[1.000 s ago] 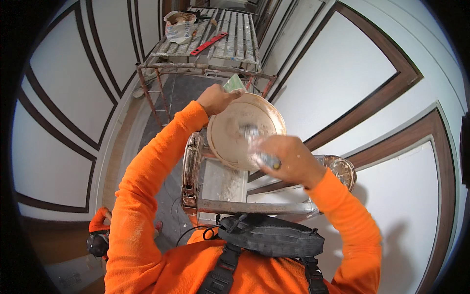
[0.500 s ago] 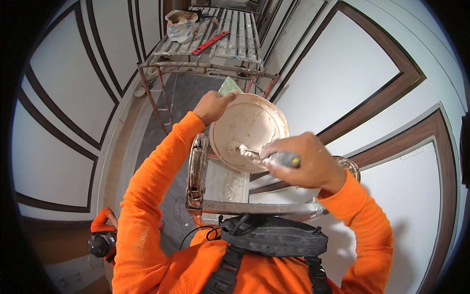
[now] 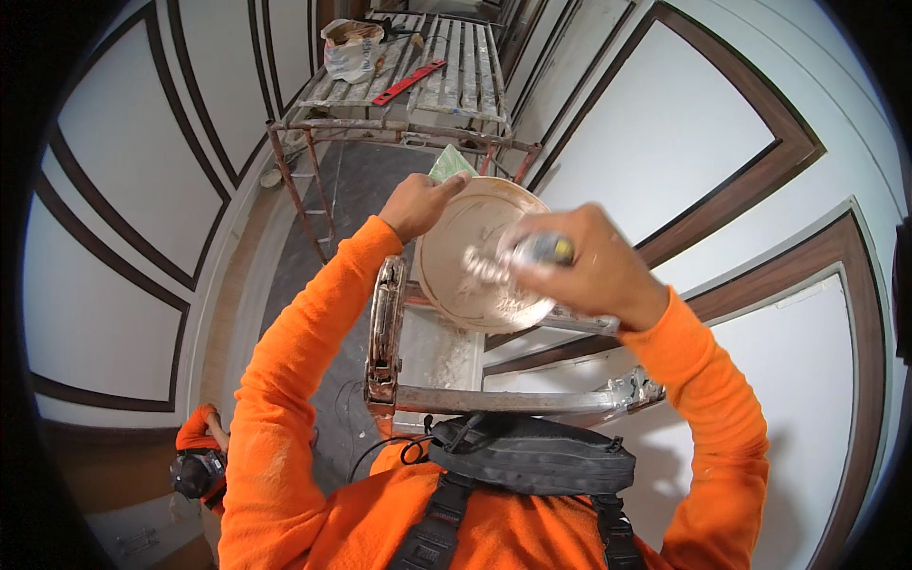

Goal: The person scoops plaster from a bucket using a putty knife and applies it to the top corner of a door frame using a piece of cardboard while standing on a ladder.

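Note:
My left hand (image 3: 418,207) is closed at the far-left rim of a round pale bucket (image 3: 446,302), its thumb pressed over a thin, light-green flat piece (image 3: 450,163). Cream-coloured paste coats the inside of the bucket. Over the bucket's right side, my right hand (image 3: 591,264) grips a putty knife (image 3: 549,249) by its grey handle with a yellow end. Lumps of paste (image 3: 486,266) cling to the knife's blade, which is mostly hidden. The right hand is a little blurred by motion.
A paint-spattered metal frame (image 3: 503,401) with a hinged side (image 3: 384,328) stands before me. Beyond is a slatted scaffold platform (image 3: 465,76) bearing a red level (image 3: 409,83) and a white bag (image 3: 351,55). Framed wall panels flank both sides. Another person (image 3: 199,465) is at lower left.
My right hand has moved up and slightly away with the putty knife, lifting paste over the bucket. The bucket has shifted and tilted slightly; my left hand has barely moved.

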A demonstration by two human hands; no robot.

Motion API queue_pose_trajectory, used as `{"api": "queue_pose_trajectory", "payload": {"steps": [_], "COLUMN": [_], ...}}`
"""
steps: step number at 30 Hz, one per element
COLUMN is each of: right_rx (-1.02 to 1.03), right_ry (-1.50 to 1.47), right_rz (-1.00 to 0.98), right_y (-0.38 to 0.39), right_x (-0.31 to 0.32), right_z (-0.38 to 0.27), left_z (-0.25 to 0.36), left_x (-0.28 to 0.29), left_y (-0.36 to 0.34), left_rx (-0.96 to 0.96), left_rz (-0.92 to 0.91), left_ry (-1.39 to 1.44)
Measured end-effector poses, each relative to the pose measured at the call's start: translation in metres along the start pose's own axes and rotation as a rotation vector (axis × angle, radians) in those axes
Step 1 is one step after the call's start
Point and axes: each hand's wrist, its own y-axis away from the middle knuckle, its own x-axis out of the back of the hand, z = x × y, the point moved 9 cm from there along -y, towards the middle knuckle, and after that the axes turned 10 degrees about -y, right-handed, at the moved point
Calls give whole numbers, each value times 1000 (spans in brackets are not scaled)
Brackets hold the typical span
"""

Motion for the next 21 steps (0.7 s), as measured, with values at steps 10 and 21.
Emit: {"api": "queue_pose_trajectory", "payload": {"steps": [10, 21], "right_rx": [187, 31], "right_ry": [104, -11], "right_rz": [53, -216], "right_y": [-30, 4], "right_x": [-17, 19], "right_z": [-2, 9], "left_z": [5, 13], "left_x": [-3, 3], "left_y": [-4, -2], "left_rx": [-32, -96], "left_rz": [29, 61], "left_ry": [6, -11]}}
